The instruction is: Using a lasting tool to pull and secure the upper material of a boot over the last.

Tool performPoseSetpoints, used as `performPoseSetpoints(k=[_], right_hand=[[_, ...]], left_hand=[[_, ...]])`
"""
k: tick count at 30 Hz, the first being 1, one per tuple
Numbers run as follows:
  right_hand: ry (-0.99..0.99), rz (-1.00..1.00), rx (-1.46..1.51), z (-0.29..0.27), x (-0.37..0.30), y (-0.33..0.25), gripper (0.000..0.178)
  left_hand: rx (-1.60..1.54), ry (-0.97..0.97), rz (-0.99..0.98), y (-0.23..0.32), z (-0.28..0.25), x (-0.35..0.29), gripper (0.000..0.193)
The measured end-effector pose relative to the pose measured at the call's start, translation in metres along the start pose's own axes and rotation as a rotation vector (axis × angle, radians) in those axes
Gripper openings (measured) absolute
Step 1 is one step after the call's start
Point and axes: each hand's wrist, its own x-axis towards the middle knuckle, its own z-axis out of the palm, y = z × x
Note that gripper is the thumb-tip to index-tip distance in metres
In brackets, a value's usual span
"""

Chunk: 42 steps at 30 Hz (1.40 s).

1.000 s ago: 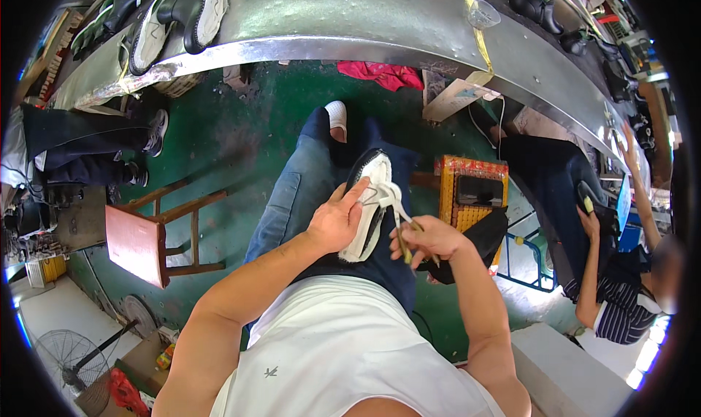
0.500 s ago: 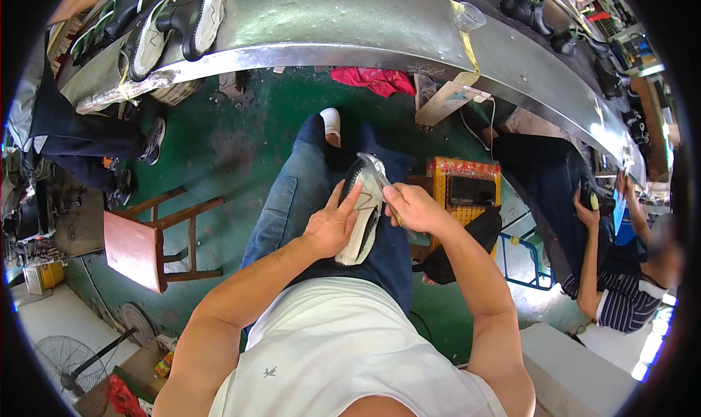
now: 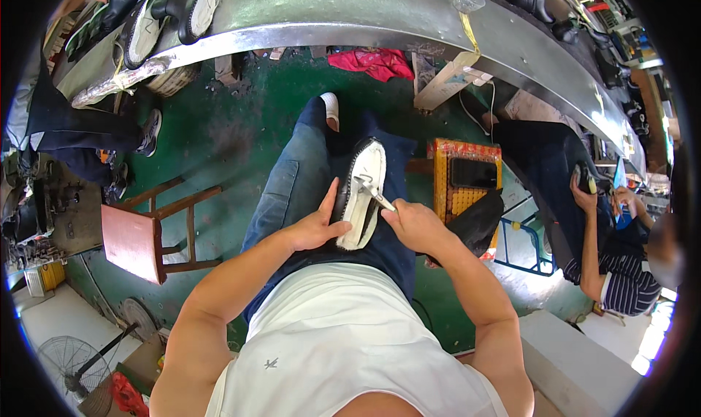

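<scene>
On my lap lies a shoe (image 3: pixel 367 163) with its whitish underside up and a dark gathered edge around it. My left hand (image 3: pixel 318 227) grips its left side near the lower end, thumb on the pale face and index finger stretched along the edge. In my right hand (image 3: pixel 415 226) is a pair of metal pincers (image 3: pixel 377 193), held by the handles. Their head rests on or just above the middle of the underside; I cannot tell whether it touches.
Beyond my knees runs a metal bench (image 3: pixel 314 15) with similar shoes (image 3: pixel 142 37) at its left. A wooden stool (image 3: pixel 131 242) stands left. To my right, a phone (image 3: pixel 472 173) lies on a yellow woven seat (image 3: pixel 447 198). Another person (image 3: pixel 628 282) works at far right.
The pincers have moved from the shoe's upper end down to the middle of its underside. My left hand has slid to the lower left side, and the shoe's underside now faces up more fully.
</scene>
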Motion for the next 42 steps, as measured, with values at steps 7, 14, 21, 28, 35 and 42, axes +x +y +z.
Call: performPoseSetpoints(k=[7, 14, 21, 28, 35, 42], right_hand=[[0.025, -0.092, 0.060, 0.036, -0.011, -0.003, 0.037], [0.028, 0.288, 1.242, 0.062, -0.029, 0.035, 0.052], [0.036, 0.514, 1.230, 0.061, -0.035, 0.056, 0.056], [0.137, 0.414, 1.444, 0.068, -0.038, 0.047, 0.026], [0.254, 0.220, 0.803, 0.050, -0.055, -0.008, 0.035], [0.047, 0.117, 0.052, 0.047, -0.042, -0.022, 0.037]], left_hand=[[0.041, 0.169, 0.132, -0.015, 0.006, 0.012, 0.101], [-0.313, 0.213, -0.262, 0.019, -0.049, 0.094, 0.061], [-1.305, -0.256, 0.382, 0.033, -0.060, -0.022, 0.106], [0.792, 0.235, -0.059, 0.048, 0.028, -0.029, 0.100], [0.577, 0.589, 0.056, 0.019, 0.012, -0.009, 0.061], [-0.275, 0.194, 0.022, -0.035, -0.005, 0.001, 0.057]])
